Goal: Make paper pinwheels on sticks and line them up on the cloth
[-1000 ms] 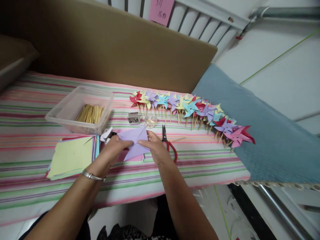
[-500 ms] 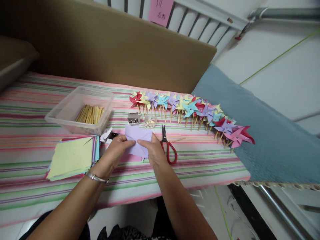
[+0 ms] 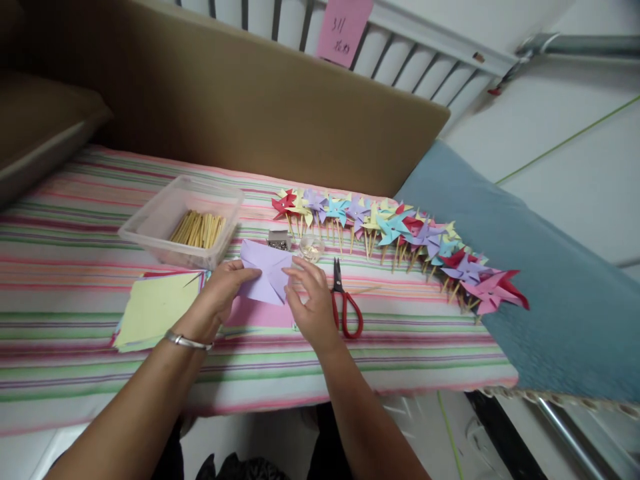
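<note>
A purple paper square (image 3: 265,270) with cuts running in from its corners is held up over the table. My left hand (image 3: 225,287) pinches its left side, thumb on top. At its right edge my right hand (image 3: 313,297) has its fingers apart, with the fingertips at or very near the paper; whether they touch I cannot tell. Beneath lies a pink sheet (image 3: 257,315). Red-handled scissors (image 3: 345,300) rest just right of my right hand, blades pointing away. Behind the paper stand a small box of metal pins (image 3: 279,241) and a round clear dish (image 3: 311,248).
A clear plastic bin (image 3: 145,230) holds wooden sticks (image 3: 200,230). A stack of coloured paper (image 3: 157,310) lies left of my left hand. A long row of paper pinwheels (image 3: 395,228) on sticks curves along the back right. A tall brown board (image 3: 240,100) stands behind.
My right hand has loosened from the purple paper and its fingers have spread. My left hand keeps its pinch. The camera view has shifted slightly left.
</note>
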### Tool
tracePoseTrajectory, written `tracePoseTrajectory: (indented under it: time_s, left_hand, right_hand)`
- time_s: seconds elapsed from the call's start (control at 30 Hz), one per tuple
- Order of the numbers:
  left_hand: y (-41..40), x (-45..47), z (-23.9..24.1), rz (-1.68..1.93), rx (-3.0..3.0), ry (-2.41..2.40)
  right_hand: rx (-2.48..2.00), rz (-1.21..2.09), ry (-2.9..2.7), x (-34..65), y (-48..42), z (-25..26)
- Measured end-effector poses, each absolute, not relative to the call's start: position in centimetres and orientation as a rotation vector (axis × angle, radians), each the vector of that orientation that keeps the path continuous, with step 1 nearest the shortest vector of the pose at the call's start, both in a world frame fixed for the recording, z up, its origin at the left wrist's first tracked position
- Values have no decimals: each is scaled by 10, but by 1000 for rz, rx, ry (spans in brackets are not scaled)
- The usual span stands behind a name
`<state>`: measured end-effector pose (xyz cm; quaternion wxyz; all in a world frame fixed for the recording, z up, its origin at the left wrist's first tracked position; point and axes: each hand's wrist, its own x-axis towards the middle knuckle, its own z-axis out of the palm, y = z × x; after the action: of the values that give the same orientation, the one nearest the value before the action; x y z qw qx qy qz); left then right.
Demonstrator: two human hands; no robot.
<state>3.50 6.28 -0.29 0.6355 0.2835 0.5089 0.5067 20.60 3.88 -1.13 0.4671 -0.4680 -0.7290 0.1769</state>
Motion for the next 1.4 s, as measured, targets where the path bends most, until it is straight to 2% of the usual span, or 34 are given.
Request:
tracePoseTrajectory:
  time_s: [0.23, 0.53, 0.87, 1.4]
  left_hand:
    - [66, 22, -3, 1160, 669, 1114]
    - [61, 35, 0, 1064, 728, 1184]
    - [58, 49, -10, 980, 770, 1180]
    - [57, 47, -13, 918, 811, 1190]
  right_hand:
    - [-1038, 410, -2015, 203, 37, -14]
    - [-1119, 699, -1827, 201, 36, -8]
    - [-1292, 645, -1696, 199, 39, -15]
    - [-1386, 785, -1616, 199, 41, -14]
